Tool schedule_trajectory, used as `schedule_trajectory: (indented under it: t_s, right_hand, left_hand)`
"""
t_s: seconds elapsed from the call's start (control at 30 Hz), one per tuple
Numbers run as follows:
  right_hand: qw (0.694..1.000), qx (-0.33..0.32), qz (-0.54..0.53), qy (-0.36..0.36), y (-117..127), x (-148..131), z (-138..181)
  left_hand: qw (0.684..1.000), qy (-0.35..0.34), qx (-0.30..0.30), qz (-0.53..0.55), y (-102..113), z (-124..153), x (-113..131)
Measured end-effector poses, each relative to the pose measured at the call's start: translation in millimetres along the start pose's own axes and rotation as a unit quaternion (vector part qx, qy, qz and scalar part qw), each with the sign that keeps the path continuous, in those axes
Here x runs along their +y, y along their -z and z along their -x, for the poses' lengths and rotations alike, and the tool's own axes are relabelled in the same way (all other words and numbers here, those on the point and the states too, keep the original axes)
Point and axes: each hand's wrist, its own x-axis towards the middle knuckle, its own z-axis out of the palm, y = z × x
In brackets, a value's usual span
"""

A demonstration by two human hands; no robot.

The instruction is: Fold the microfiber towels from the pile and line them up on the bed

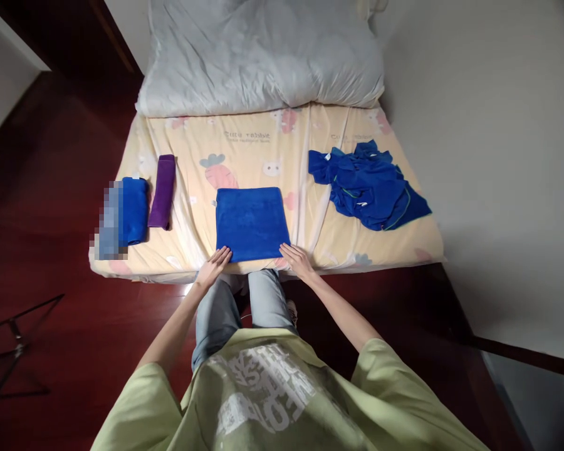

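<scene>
A blue folded cloth [251,219], which looks like a towel, lies flat in a near-square on the bed in front of me. My left hand [214,266] is at its near left corner, fingers together over the edge. At the near right corner, my right hand [298,260] holds the edge in the same way. Both thumbs are mostly hidden. To the right lies a crumpled heap of blue cloths [371,185] with green edging and white labels. Over on the left are a narrow folded purple cloth [162,191] and a folded blue bundle [135,210].
The bed has a cream sheet [258,156] printed with carrots and rabbits. A thick pale quilt [263,56] is piled across its far end. A wall [489,156] stands close on the right. A black stand's legs [16,344] are on the dark red floor at left.
</scene>
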Motion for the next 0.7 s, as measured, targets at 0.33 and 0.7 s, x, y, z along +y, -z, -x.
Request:
schedule_trajectory:
  t_s: [0.33, 0.7]
  right_hand:
    - [0.981, 0.097, -0.153, -0.067, -14, -1, 25]
    - [0.943, 0.142, -0.25, -0.169, -17, 10, 5]
  left_hand:
    - [0.983, 0.051, 0.103, 0.14, -17, 26, -12]
    - [0.958, 0.157, 0.162, 0.177, -7, 6, -17]
